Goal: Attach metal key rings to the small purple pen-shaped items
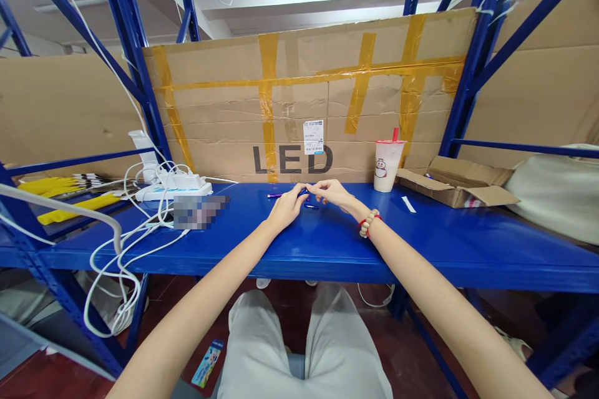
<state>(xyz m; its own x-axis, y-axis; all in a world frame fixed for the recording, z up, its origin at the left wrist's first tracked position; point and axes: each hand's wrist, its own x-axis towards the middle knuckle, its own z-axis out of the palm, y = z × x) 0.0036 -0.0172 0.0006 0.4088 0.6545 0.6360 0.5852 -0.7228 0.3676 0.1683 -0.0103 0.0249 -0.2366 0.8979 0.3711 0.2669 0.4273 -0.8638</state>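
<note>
Both hands meet above the blue shelf top, near its middle. My left hand (289, 206) has its fingers closed around one end of a small dark blue piece. My right hand (333, 192), with a bead bracelet (369, 223) on the wrist, pinches at the same piece from the other side. The piece (304, 192) is mostly covered by the fingertips. A purple-blue pen-like stick (275, 196) lies just left of my left hand. Below the fingertips, a short dark blue part (311, 206) rests on the shelf.
White cables and a power strip (174, 188) crowd the left side, beside a blurred-out object (199, 212). A cup with a red straw (388, 165), a white strip (409, 204) and an open cardboard box (456, 182) stand or lie right. Large cardboard (224, 124) rises behind.
</note>
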